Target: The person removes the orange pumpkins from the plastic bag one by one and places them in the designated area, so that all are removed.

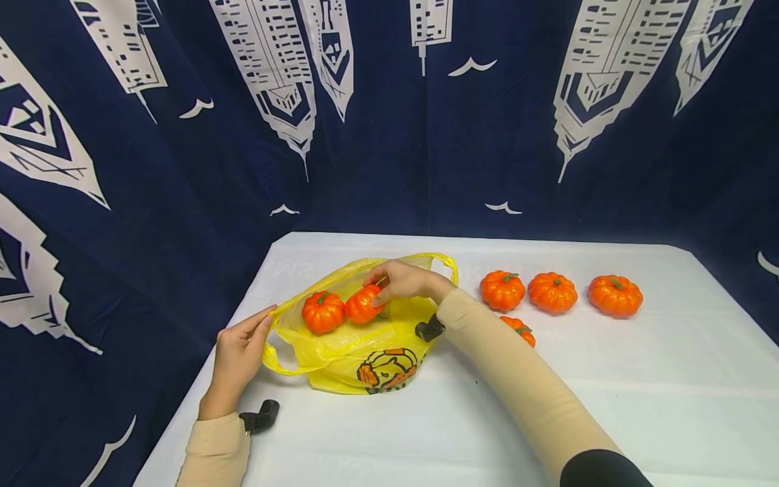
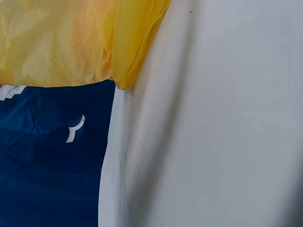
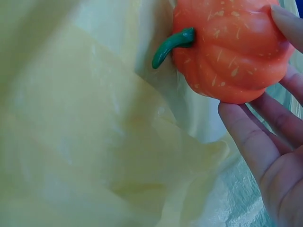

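Left of centre in the head view, a yellow bag (image 1: 337, 358) lies on the desk (image 1: 669, 379). The left hand (image 1: 236, 358) pinches its rim at the left, probably to keep the mouth spread and stop the thin plastic collapsing. The right hand (image 1: 404, 281) grips one pumpkin (image 1: 362, 306) at the mouth; in the right wrist view the thumb presses one side and fingertips touch the underside, a hold that seems to suit a round body and leaves the stem (image 3: 174, 45) free. Another pumpkin (image 1: 322, 314) sits just beside it in the bag, apparently cradled by the plastic. Right of centre, three pumpkins (image 1: 552, 293) stand in a row, with a fourth (image 1: 521, 331) partly hidden by the right sleeve (image 1: 508, 368), seemingly within that arm's reach.
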A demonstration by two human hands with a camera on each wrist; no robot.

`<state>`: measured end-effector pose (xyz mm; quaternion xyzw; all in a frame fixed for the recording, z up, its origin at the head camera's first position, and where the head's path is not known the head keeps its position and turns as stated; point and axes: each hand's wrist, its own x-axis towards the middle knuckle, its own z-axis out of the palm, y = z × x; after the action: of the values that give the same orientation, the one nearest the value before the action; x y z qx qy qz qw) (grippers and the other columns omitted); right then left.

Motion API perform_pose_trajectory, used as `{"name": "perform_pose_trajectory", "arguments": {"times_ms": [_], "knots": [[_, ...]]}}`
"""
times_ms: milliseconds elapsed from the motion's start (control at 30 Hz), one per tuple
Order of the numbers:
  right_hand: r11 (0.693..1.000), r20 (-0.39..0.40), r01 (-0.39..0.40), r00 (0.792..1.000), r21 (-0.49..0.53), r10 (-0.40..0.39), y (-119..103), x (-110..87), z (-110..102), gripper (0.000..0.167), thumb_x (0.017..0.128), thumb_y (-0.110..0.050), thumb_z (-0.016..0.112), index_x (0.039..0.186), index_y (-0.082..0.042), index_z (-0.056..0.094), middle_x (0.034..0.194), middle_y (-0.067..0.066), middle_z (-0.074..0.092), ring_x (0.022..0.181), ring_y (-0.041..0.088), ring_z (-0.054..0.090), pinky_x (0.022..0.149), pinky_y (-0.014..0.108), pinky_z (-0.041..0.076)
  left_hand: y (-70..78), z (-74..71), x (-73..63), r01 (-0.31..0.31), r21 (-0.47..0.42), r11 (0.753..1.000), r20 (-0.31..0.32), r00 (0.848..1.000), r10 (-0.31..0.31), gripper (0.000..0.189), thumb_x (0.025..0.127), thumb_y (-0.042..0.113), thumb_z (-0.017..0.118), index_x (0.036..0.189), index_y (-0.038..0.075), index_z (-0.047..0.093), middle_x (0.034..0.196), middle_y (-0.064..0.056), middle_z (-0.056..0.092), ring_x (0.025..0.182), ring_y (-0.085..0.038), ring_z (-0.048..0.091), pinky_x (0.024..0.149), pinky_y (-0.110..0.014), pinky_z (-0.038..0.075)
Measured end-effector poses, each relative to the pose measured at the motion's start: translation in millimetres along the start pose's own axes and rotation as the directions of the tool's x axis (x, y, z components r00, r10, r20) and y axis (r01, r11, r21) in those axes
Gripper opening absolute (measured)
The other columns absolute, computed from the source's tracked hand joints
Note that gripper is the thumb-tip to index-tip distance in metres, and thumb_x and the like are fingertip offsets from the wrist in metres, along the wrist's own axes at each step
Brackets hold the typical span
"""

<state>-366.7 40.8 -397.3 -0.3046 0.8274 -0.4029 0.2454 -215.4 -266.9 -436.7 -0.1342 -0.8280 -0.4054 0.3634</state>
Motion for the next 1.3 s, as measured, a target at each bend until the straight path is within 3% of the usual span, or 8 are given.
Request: {"name": "perform_pose_trajectory", "arguments": {"times_ms": [233,367,700,1000,1300], "knots": [[1.000,0.051,0.004,0.999,0.017,-0.005,-2,-2.9,1,0.046,0.087,-0.007,0.076,0.131,-0.006,0.062,0.135,0.011,0.064,0.127,0.028,0.058,0.107,0.037,0.050,0.6,-0.5,0.2,-0.011,-0.003,1.000,-0.002,1.000,0.011,0.024,0.087,-0.011,0.069,0.109,-0.005,0.075,0.103,-0.024,0.074,0.102,0.022,0.056,0.081,0.001,0.046],[1.000,0.067,-0.018,0.998,0.014,0.017,-1,-3.8,2,0.047,0.088,-0.011,0.077,0.132,-0.008,0.061,0.132,0.012,0.065,0.123,0.026,0.061,0.107,0.038,0.051,0.4,-0.5,0.0,-0.013,-0.001,1.000,-0.001,1.000,0.013,0.024,0.086,-0.012,0.069,0.109,-0.006,0.074,0.103,-0.024,0.074,0.102,0.022,0.056,0.081,0.001,0.046],[0.999,0.016,-0.034,0.999,0.042,0.034,4,-2.9,4,0.051,0.083,-0.011,0.080,0.130,0.000,0.061,0.132,0.013,0.065,0.126,0.027,0.059,0.109,0.037,0.050,0.3,-0.6,0.0,-0.008,-0.005,1.000,0.000,1.000,0.008,0.024,0.087,-0.011,0.069,0.109,-0.005,0.075,0.104,-0.024,0.074,0.102,0.022,0.056,0.081,0.001,0.046],[0.997,0.022,-0.029,0.999,0.070,0.028,7,-3.1,6,0.051,0.082,-0.009,0.082,0.128,-0.001,0.062,0.128,0.011,0.066,0.120,0.024,0.061,0.107,0.035,0.051,0.9,-0.8,0.2,-0.007,-0.004,1.000,-0.002,1.000,0.007,0.024,0.087,-0.011,0.069,0.109,-0.005,0.075,0.104,-0.023,0.075,0.102,0.022,0.056,0.081,0.001,0.046],[0.998,0.031,-0.014,0.999,0.064,0.013,10,-5.8,7,0.048,0.083,-0.009,0.081,0.127,0.000,0.064,0.119,0.009,0.070,0.105,0.019,0.063,0.099,0.031,0.054,0.6,-0.9,0.3,-0.016,-0.007,1.000,-0.006,1.000,0.016,0.024,0.086,-0.012,0.069,0.109,-0.006,0.074,0.103,-0.024,0.074,0.102,0.022,0.056,0.081,0.001,0.046]]}}
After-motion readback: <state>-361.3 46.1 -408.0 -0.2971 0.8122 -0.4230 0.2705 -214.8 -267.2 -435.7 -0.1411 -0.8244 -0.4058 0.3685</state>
